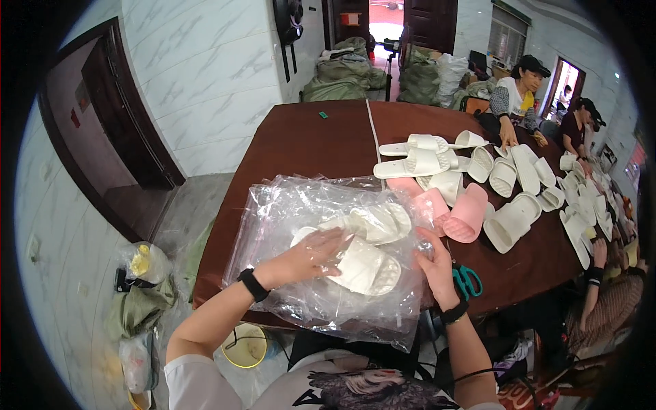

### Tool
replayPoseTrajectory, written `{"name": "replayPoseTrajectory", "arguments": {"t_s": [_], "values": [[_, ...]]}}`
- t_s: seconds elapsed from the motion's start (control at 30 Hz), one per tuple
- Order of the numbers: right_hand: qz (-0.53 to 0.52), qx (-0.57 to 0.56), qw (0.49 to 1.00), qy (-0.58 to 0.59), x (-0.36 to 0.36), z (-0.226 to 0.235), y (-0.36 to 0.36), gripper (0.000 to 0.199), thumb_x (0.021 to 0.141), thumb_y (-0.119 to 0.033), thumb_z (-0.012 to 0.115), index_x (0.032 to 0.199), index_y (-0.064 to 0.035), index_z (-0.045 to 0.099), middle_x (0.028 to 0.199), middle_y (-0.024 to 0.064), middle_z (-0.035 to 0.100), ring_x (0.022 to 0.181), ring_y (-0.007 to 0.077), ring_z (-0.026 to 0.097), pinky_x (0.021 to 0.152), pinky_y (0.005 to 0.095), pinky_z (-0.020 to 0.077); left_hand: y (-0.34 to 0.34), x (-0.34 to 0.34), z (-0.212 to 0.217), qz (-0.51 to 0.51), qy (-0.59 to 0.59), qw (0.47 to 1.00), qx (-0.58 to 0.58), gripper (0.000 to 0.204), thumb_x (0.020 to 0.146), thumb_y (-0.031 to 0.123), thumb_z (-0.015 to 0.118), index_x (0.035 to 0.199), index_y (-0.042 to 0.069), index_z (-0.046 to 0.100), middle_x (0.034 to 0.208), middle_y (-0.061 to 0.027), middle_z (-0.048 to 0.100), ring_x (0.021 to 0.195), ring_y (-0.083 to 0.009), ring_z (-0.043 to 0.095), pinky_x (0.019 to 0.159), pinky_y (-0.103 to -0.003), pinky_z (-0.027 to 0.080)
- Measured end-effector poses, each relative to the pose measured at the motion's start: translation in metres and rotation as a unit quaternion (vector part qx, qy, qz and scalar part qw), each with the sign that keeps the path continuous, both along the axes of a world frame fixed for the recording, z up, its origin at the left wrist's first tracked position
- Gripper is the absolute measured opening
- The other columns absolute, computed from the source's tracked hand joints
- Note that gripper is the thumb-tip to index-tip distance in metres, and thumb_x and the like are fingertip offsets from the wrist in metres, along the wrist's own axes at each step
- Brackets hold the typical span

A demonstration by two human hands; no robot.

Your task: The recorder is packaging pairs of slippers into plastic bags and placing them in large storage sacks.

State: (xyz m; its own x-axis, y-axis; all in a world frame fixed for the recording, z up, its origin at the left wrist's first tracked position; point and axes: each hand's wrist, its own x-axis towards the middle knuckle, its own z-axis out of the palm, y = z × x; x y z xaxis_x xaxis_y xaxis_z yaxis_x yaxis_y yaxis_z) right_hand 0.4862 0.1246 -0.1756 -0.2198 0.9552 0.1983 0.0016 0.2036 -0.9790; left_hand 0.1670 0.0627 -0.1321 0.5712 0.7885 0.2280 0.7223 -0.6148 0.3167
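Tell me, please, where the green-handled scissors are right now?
In the head view, the scissors lie on the brown table just right of the right hand, near the table's front edge, below the pink slippers.

A white slipper [365, 268] lies sole-up inside a clear plastic bag [321, 225], atop a crumpled bag pile

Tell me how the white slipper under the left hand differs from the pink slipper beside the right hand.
The white slipper lies under clear plastic bags, with the left hand pressing on it; the pink slipper sits bare on the brown table, untouched, just beyond the right hand. The white slipper lies flat; the pink slipper is tipped, showing its opening. Both are the same open-toed slide shape.
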Motion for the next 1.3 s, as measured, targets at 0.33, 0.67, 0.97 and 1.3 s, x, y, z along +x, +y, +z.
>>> {"name": "replayPoseTrajectory", "arguments": {"t_s": [0.33,0.67,0.97,1.3], "values": [[-0.053,0.123,0.987,-0.086,-0.003,0.020,0.000,0.044,0.085,0.002,0.064,0.129,-0.0034,0.059,0.118,0.0073,0.065,0.091,0.0097,0.060,0.080,0.0244,0.0493,0.056,0.007,-0.001,-0.068,-0.166,0.957,-0.227,0.071,0.094,0.036,0.061,0.151,0.006,0.030,0.155,-0.0167,0.033,0.144,-0.0315,0.029,0.118,-0.042,0.023],[0.015,0.079,0.995,-0.054,-0.003,0.041,-0.018,0.039,0.095,-0.006,0.059,0.134,-0.0050,0.056,0.110,0.0081,0.066,0.077,0.0069,0.061,0.067,0.0237,0.0539,0.061,0.033,-0.008,0.017,-0.186,0.977,-0.100,0.027,0.092,0.013,0.061,0.117,0.004,0.061,0.120,-0.0144,0.062,0.111,-0.0286,0.060,0.098,-0.037,0.046],[0.026,0.076,0.993,-0.083,-0.015,0.054,-0.051,0.050,0.095,-0.011,0.060,0.142,-0.0033,0.047,0.105,0.0035,0.064,0.069,0.0069,0.049,0.065,0.0235,0.0458,0.045,0.027,0.006,0.005,-0.326,0.917,-0.231,0.027,0.089,0.009,0.066,0.116,0.005,0.064,0.106,-0.0064,0.065,0.103,-0.0159,0.061,0.092,-0.031,0.048],[0.009,0.136,0.975,-0.175,-0.012,0.008,-0.053,0.057,0.095,-0.006,0.056,0.149,-0.0073,0.038,0.135,0.0161,0.056,0.066,0.0121,0.057,0.065,0.0269,0.0509,0.024,0.019,0.017,-0.031,-0.344,0.898,-0.274,0.035,0.086,0.008,0.066,0.121,0.004,0.068,0.122,-0.0152,0.066,0.116,-0.0258,0.060,0.102,-0.033,0.044]]}}
